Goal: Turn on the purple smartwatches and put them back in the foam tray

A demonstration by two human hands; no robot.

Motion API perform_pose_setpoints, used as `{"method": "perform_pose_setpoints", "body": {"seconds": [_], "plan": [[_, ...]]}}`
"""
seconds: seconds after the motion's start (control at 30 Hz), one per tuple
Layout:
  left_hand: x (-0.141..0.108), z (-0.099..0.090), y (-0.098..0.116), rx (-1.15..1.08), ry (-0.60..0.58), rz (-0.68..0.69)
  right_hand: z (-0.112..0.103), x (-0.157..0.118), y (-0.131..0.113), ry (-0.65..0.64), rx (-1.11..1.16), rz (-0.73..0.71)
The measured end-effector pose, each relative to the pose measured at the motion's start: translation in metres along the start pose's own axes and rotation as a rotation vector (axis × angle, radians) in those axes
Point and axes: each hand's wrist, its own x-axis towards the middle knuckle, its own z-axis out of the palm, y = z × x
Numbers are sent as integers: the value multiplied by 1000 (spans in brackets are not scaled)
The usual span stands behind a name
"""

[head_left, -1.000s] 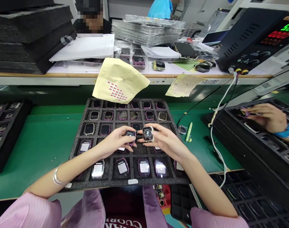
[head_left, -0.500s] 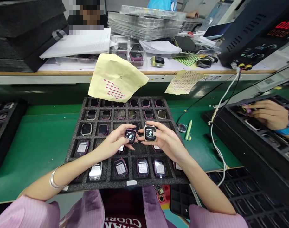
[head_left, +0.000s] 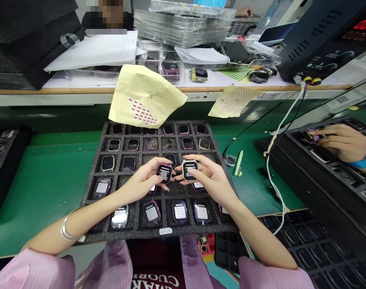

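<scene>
Head view: left hand [head_left: 147, 174] grips purple-framed square black-screened watch [head_left: 165, 171], right hand [head_left: 207, 175] grips cream-framed square black-screened watch [head_left: 188, 165]; best pinched by edges, tapped lightly, tilted readable.

Worn on the head, the one camera looks forward and down at the nearby hands [head_left: 209, 176] and tray [head_left: 137, 234].

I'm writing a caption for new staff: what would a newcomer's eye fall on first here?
Probably the purple watch in the left hand and the pale watch in the right hand, both lit, side by side above the foam tray. Next comes the yellow sheet with pink arrows at the shelf edge. Red digits glow on a black box at the upper right.
</scene>
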Motion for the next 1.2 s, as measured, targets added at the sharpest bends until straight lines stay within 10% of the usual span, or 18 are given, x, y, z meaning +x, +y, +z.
{"method": "perform_pose_setpoints", "body": {"seconds": [0.5,0.9,1.2], "plan": [[0,1,-1,41,-5,85,-8,-11,-12,-158,-155,-48],[3,2,-1,-7,34,37,-106,-12,-12,248,-957,-136],[4,5,-3,10,41,35,-120,1,-17,42,-1302,-222]]}}
